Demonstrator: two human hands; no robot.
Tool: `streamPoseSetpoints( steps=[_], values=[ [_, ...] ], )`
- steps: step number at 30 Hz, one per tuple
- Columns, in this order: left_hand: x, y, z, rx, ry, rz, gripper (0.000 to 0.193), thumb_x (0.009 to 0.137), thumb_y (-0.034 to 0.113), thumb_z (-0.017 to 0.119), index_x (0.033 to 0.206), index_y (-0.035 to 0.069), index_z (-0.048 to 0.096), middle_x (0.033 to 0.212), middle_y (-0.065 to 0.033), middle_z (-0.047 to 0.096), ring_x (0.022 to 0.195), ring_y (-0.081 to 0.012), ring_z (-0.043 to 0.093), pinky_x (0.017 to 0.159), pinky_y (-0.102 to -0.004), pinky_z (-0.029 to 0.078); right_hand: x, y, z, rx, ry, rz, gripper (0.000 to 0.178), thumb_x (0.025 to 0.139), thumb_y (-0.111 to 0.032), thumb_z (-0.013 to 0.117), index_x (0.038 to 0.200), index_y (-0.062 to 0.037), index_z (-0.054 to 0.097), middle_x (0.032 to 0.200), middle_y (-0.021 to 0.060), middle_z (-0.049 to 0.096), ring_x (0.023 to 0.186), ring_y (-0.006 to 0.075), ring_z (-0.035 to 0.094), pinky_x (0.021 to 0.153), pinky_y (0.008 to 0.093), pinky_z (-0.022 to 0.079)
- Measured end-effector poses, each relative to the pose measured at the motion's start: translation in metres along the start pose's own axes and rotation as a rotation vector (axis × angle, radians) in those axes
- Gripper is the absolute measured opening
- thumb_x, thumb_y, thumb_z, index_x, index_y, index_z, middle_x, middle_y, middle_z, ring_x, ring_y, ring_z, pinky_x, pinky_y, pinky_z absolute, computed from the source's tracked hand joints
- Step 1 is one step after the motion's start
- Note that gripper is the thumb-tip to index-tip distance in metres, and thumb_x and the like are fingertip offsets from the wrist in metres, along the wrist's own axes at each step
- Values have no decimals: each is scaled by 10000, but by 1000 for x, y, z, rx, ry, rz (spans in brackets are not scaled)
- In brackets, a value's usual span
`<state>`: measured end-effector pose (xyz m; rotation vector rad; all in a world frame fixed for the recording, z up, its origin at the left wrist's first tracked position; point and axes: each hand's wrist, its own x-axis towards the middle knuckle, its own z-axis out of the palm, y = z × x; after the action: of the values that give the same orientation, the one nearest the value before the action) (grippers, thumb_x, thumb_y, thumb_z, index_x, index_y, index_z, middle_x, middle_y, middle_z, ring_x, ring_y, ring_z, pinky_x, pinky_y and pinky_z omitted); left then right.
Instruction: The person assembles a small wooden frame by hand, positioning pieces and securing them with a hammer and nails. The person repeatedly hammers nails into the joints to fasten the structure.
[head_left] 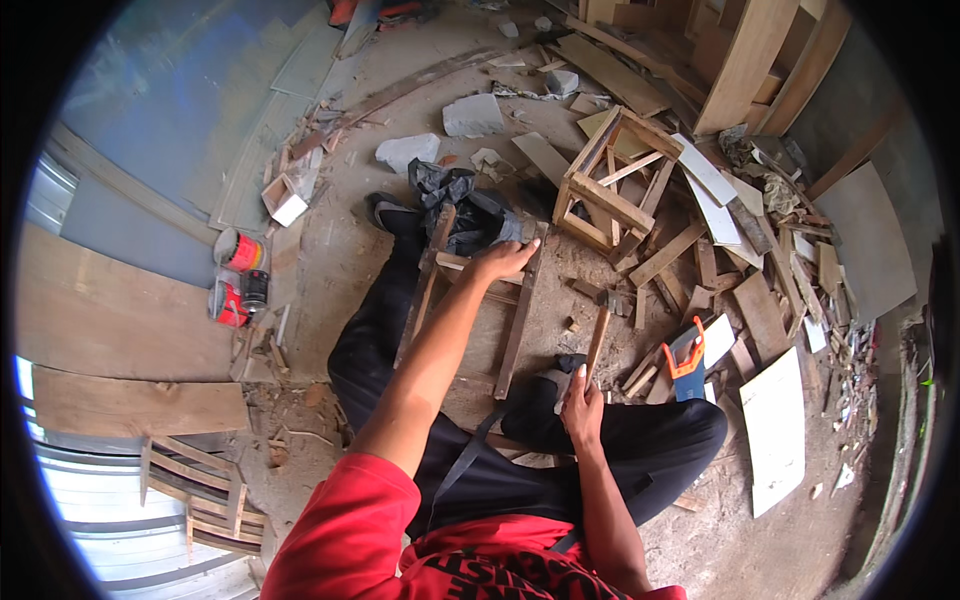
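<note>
Between my legs stands a small wooden frame (pixel 519 335) with two long rails and crosspieces. My left hand (pixel 503 261) reaches across it and grips the far end near the right rail, fingers closed over the wood. In my right hand (pixel 582 405) is a hammer (pixel 597 345), held by its wooden handle, with the head pointing up and away from me. The hammer is apart from the frame, over my right leg. A crumpled black plastic bag (pixel 470 215) lies at the frame's far end.
A handsaw (pixel 687 372) with an orange handle lies right of my knee. Beyond it are a box-shaped wooden frame (pixel 607 190), a heap of scrap wood (pixel 765 310) and a white board (pixel 778 435). Paint cans (pixel 238 250) stand at left; concrete chunks (pixel 473 116) lie ahead.
</note>
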<state>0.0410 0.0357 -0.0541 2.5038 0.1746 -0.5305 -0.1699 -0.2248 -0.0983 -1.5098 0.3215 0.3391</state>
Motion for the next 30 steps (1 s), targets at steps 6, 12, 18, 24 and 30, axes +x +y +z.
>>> streamPoseSetpoints(
  steps=[6,12,18,24,30],
  values=[
    [-12,-29,5,105,761,547,584,987,473,425,833,-20,698,856,-221,705,779,-439,666,698,-505,521,-14,-20,11,-215,-16,-77,454,1002,-432,550,768,-43,537,555,3,489,454,74,472,410,277,371],
    [-20,-39,5,295,497,131,610,978,448,413,681,7,710,735,-228,690,737,-397,690,713,-476,551,-22,-79,42,-128,-172,42,510,1036,-497,398,786,-58,469,529,-1,433,341,97,410,319,254,338],
    [-15,-44,1,298,467,104,509,925,399,467,684,28,717,730,-206,696,730,-360,703,698,-456,568,-10,-133,69,-121,-251,-124,626,1036,-561,278,672,-70,416,462,4,393,324,102,391,310,252,320],
    [-24,-37,-6,261,475,136,496,916,375,469,638,34,701,690,-195,689,697,-354,704,680,-451,573,-1,-103,75,-70,-242,179,596,1019,-587,338,771,-55,442,499,-7,362,328,99,346,314,265,298],
    [-22,-39,-3,305,439,56,433,894,384,480,709,88,738,789,-146,727,773,-287,721,724,-419,562,-7,-129,78,-84,-244,49,535,1045,-518,333,805,-53,447,502,-6,368,328,97,356,303,261,295]
  ],
)
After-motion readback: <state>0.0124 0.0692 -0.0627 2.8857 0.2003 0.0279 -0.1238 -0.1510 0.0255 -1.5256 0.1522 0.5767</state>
